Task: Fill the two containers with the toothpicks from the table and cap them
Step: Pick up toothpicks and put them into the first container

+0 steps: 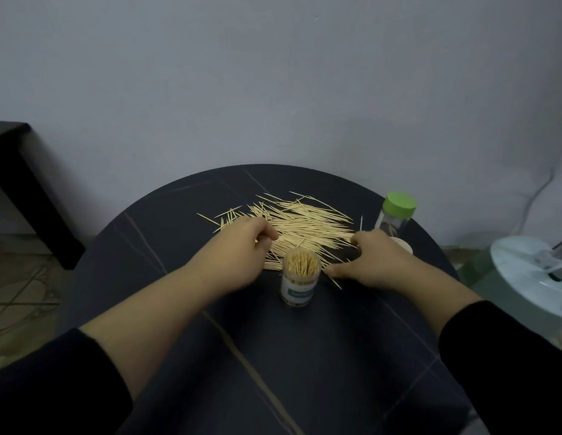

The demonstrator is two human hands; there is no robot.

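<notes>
A loose pile of toothpicks [301, 224] lies spread across the far half of the round dark table [179, 309]. In front of the pile stands an uncapped clear container [300, 277] packed with upright toothpicks. A second clear container with a green cap [397, 213] stands at the table's right edge. My left hand [239, 252] rests on the pile's left end with fingers curled over toothpicks. My right hand [377, 259] lies at the pile's right end, its fingertips touching the toothpicks and its thumb near the open container. A pale round lid [405, 244] shows partly behind my right hand.
A grey wall rises just behind the table. A dark piece of furniture [19, 183] stands at the left. A white round fan base [533, 274] with a cable sits on the floor to the right. Cables lie on the floor at the left.
</notes>
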